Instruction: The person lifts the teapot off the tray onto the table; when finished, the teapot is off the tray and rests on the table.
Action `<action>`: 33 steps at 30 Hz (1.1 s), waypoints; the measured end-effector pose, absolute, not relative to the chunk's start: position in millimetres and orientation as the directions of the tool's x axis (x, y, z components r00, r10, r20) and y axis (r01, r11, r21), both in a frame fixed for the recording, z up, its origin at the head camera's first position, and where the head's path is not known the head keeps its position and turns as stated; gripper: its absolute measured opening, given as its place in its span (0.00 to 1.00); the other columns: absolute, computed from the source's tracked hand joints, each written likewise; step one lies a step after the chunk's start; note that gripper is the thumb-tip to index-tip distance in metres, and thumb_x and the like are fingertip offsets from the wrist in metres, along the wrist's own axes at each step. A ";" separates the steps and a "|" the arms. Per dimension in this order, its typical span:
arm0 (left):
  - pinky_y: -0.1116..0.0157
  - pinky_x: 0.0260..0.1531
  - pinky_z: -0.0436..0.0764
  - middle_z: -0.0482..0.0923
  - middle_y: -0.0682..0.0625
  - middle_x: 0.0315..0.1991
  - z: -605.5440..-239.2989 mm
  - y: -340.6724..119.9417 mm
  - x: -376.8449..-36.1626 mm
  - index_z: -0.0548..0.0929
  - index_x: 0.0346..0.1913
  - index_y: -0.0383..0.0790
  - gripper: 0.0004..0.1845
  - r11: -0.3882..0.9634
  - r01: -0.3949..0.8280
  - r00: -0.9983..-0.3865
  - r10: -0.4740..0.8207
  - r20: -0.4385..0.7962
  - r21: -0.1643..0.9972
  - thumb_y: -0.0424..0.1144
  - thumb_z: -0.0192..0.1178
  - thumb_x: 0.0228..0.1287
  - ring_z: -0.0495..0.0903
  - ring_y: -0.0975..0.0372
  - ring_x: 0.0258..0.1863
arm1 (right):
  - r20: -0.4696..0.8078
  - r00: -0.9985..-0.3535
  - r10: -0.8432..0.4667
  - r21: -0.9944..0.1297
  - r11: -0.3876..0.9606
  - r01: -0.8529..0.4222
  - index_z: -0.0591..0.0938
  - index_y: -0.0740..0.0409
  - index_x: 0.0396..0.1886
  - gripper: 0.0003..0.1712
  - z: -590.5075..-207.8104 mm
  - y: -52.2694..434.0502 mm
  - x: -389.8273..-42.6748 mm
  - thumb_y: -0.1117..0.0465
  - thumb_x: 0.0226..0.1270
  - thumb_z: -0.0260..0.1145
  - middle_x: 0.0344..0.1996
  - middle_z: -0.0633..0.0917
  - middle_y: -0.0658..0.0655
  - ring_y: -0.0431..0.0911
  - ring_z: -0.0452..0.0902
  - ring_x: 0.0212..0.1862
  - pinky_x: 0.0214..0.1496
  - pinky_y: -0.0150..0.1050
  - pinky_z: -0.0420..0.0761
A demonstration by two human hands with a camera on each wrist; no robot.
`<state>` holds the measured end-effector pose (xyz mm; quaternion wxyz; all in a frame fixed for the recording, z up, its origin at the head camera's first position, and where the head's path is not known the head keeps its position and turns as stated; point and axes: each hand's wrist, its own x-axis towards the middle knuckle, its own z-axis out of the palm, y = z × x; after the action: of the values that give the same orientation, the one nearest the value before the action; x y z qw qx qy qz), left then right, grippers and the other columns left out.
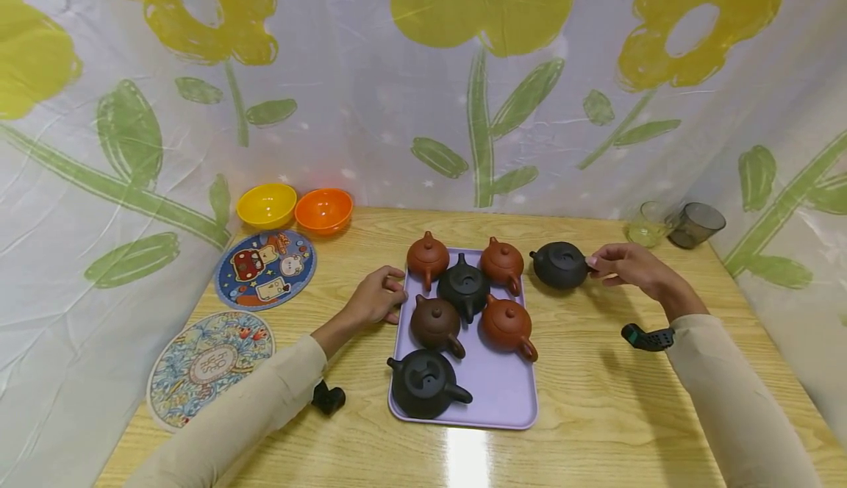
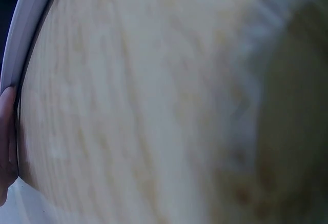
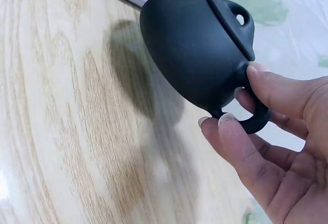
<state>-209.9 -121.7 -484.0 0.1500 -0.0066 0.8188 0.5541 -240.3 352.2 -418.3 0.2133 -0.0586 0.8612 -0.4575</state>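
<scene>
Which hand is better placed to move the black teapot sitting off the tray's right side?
The right hand: its fingers already pinch the handle of the black teapot beside the purple tray. The left hand rests at the tray's far left edge, with other teapots between.

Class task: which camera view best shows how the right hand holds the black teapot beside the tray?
The right wrist view: the black teapot fills it, with the right hand pinching its loop handle. The head view shows the teapot small, right of the purple tray. The left wrist view misses it.
</scene>
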 end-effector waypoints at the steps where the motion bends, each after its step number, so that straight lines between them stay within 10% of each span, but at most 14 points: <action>1: 0.62 0.21 0.88 0.76 0.43 0.42 -484.5 -121.5 -210.0 0.74 0.62 0.36 0.21 0.385 -0.178 -0.955 0.155 -0.254 0.906 0.28 0.61 0.66 0.80 0.59 0.33 | -0.311 -0.903 -0.296 -0.814 0.574 0.093 0.76 0.71 0.55 0.23 -419.5 352.1 -241.7 0.53 0.78 0.58 0.51 0.83 0.60 0.51 0.82 0.54 0.61 0.55 0.83; 33: 0.62 0.22 0.89 0.77 0.42 0.41 -483.3 -122.1 -208.4 0.74 0.62 0.34 0.21 0.372 -0.166 -0.957 0.161 -0.239 0.913 0.27 0.61 0.66 0.80 0.60 0.33 | -0.344 -0.902 -0.261 -0.823 0.546 0.156 0.72 0.71 0.62 0.28 -447.1 352.5 -261.9 0.51 0.78 0.58 0.52 0.82 0.61 0.45 0.84 0.50 0.58 0.46 0.86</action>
<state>-208.4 -122.1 -483.3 0.1458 -0.0014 0.8153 0.5604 -261.9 352.5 -447.1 0.2193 -0.0309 0.8514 -0.4755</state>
